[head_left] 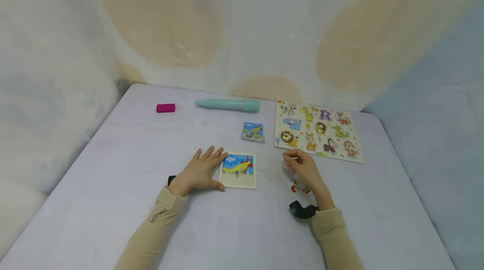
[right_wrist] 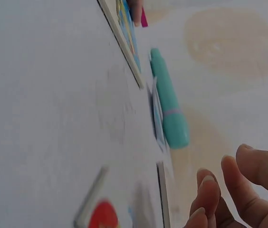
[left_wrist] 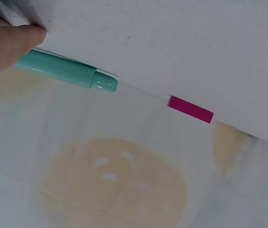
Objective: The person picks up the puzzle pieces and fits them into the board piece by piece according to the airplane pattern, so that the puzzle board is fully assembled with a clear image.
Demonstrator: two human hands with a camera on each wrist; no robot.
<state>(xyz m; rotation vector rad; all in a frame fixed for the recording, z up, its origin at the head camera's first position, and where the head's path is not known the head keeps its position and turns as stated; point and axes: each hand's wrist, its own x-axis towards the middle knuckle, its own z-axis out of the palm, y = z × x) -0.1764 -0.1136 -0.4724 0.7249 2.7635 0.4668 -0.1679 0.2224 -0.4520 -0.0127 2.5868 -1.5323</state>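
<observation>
A small square wooden puzzle point(head_left: 238, 181) shows a yellow plane on blue across its upper part, with bare wood along the bottom. The left hand point(head_left: 201, 171) lies spread beside it, fingertips at its left edge; part of that hand point(left_wrist: 8, 45) shows in the left wrist view. Loose colourful pieces point(head_left: 294, 186) lie partly hidden under the right hand point(head_left: 305, 170). That hand hovers with loosely bent fingers, and in the right wrist view a gap shows between thumb and fingers point(right_wrist: 248, 190), with nothing visible in it.
Behind the puzzle lies a small plane picture packet point(head_left: 253, 132). An animal puzzle board point(head_left: 319, 130) is at the back right. Along the back are a mint-green tube point(head_left: 227, 104) and a magenta block point(head_left: 165, 108). Patterned cloth point(head_left: 242, 30) hangs behind the table.
</observation>
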